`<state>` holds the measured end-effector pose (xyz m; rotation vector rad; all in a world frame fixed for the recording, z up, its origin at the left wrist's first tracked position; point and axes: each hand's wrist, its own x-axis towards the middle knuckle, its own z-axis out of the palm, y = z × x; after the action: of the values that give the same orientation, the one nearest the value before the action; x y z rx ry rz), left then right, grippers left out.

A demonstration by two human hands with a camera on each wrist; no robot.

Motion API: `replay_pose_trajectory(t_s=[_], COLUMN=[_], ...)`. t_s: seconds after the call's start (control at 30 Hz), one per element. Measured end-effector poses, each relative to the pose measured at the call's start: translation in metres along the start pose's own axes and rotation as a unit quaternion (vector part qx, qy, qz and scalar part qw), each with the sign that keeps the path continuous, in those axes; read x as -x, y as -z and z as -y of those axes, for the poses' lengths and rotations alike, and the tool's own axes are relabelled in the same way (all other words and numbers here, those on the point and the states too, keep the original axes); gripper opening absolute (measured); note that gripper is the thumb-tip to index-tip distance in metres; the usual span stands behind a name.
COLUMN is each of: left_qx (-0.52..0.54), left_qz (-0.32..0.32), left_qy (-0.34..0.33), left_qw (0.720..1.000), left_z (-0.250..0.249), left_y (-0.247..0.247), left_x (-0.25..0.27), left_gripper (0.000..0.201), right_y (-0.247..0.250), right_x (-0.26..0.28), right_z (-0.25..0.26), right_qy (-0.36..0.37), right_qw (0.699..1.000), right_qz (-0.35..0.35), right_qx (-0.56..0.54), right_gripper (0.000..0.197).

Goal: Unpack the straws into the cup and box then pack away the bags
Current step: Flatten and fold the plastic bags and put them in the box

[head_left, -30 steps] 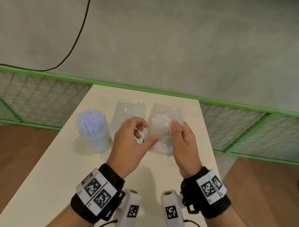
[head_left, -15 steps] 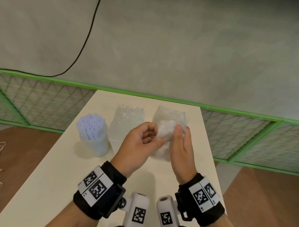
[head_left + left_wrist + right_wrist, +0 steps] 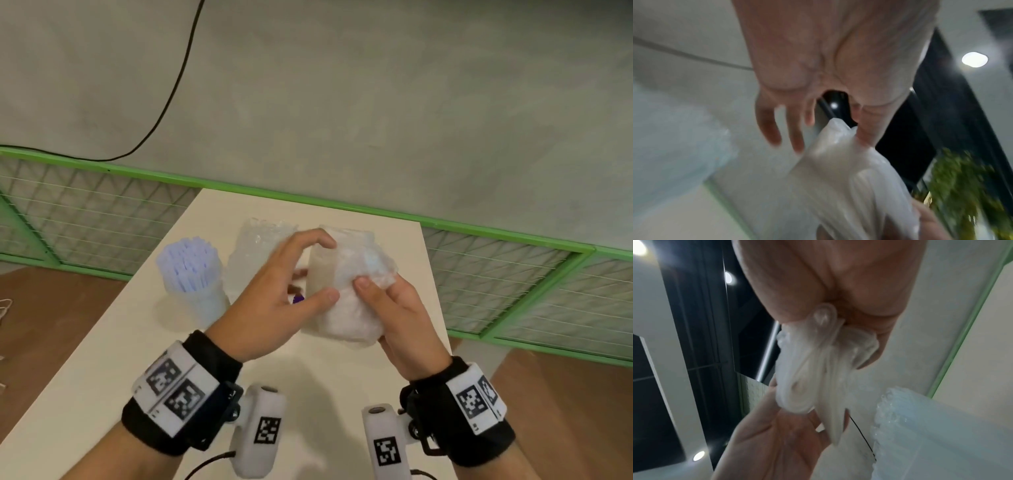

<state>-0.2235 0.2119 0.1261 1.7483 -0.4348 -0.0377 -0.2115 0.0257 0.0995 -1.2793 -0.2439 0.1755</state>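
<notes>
A crumpled clear plastic bag (image 3: 346, 308) is held up over the table between both hands. My left hand (image 3: 322, 269) pinches its left edge, thumb in front and index finger curled over the top. My right hand (image 3: 376, 284) grips the bunched right side, thumb on the front; its other fingers are hidden behind the bag (image 3: 807, 382). A clear cup (image 3: 202, 301) full of lilac straws (image 3: 188, 260) stands to the left. Behind my left hand stands a clear box of clear straws (image 3: 255, 246).
The cream table (image 3: 102, 377) is narrow, with edges close on both sides and a green-framed mesh fence (image 3: 513, 274) behind it. A small purple object (image 3: 298, 298) lies under my left hand. A black cable (image 3: 171, 102) hangs on the wall.
My left hand has spread from a pinch at the bag's middle to spanning its left edge. The bag is bunched tighter in my right hand and sits a little higher.
</notes>
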Motion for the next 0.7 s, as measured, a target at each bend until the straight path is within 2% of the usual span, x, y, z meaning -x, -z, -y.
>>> replay_pose_trajectory(t_s=[0.03, 0.07, 0.17, 0.27, 0.3, 0.37, 0.43, 0.5, 0.6, 0.7], left_qx=[0.087, 0.135, 0.209, 0.166, 0.14, 0.108, 0.105, 0.122, 0.139, 0.105], left_qz=[0.039, 0.044, -0.01, -0.032, -0.036, -0.056, -0.059, -0.062, -0.061, -0.014], left_qy=[0.027, 0.044, 0.073, 0.067, 0.061, 0.05, 0.061, 0.085, 0.116, 0.117], left_qw=[0.995, 0.989, 0.975, 0.983, 0.988, 0.991, 0.991, 0.987, 0.982, 0.987], left_z=[0.0, 0.001, 0.006, 0.016, 0.017, 0.021, 0.025, 0.031, 0.043, 0.054], left_y=[-0.004, -0.008, -0.02, -0.023, -0.022, -0.016, -0.009, 0.001, 0.021, 0.042], left_x=[0.002, 0.003, 0.006, 0.012, 0.014, 0.018, 0.018, 0.017, 0.017, 0.02], left_gripper=[0.045, 0.043, 0.039, 0.042, 0.043, 0.04, 0.039, 0.042, 0.05, 0.057], right_y=[0.0, 0.001, -0.002, -0.004, -0.006, -0.011, -0.014, -0.015, -0.019, -0.022], right_x=[0.001, 0.0, -0.001, -0.003, -0.004, -0.007, -0.012, -0.015, -0.015, -0.014], right_z=[0.0, -0.001, -0.006, -0.011, -0.012, -0.015, -0.02, -0.026, -0.032, -0.045], right_qy=[0.003, 0.009, 0.038, 0.047, 0.038, 0.012, -0.028, -0.085, -0.15, -0.183], right_qw=[1.0, 0.998, 0.98, 0.949, 0.939, 0.926, 0.953, 0.986, 0.988, 0.983], right_qz=[0.0, -0.014, -0.085, -0.123, -0.123, -0.111, -0.072, -0.016, 0.021, 0.022], right_qx=[0.023, 0.055, 0.177, 0.288, 0.318, 0.359, 0.292, 0.143, 0.016, -0.016], right_gripper=[0.038, 0.037, 0.034, 0.027, 0.022, 0.025, 0.026, 0.031, 0.036, 0.036])
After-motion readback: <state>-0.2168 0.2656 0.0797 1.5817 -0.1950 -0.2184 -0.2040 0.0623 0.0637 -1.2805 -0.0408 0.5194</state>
